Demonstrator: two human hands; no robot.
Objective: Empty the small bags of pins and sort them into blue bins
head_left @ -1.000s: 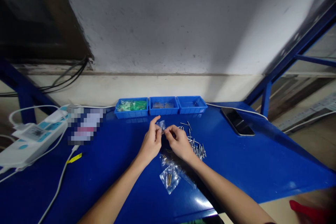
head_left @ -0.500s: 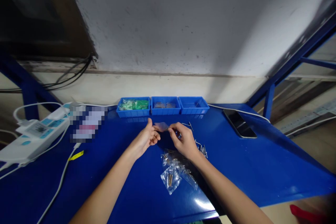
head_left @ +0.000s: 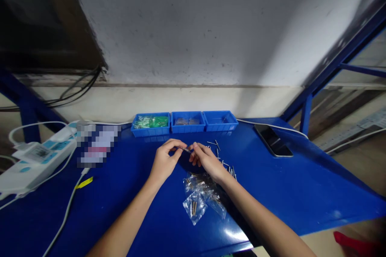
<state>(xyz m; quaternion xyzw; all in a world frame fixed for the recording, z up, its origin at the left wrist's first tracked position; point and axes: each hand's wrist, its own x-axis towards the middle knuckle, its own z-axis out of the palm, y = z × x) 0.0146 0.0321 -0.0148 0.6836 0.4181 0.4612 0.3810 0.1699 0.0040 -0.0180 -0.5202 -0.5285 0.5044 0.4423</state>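
Between my two hands, above the blue table [head_left: 144, 225], is a small clear plastic bag [head_left: 185, 149], now seen nearly edge-on. My left hand [head_left: 165, 160] pinches its left end between thumb and fingers. At its right end, my right hand [head_left: 208, 162] is closed on the bag with thumb and forefinger, the other fingers curled below. Whether anything is inside the bag cannot be made out. Just below my hands lies a pile of clear bags [head_left: 202, 188] holding brass-coloured pins. Loose silver screws or pins [head_left: 231, 170] are scattered beside my right hand.
Three blue bins stand along the wall: one with green packets [head_left: 150, 122], one with small clear bags [head_left: 187, 121], and a right-hand bin [head_left: 220, 120] with little visible inside. A phone [head_left: 274, 141] lies on the right. A power strip [head_left: 39, 156] and white cables occupy the left.
My left hand has turned from partly spread fingers to a pinch on the bag. The bag has tilted from showing its flat face to nearly edge-on. The view has shifted slightly.
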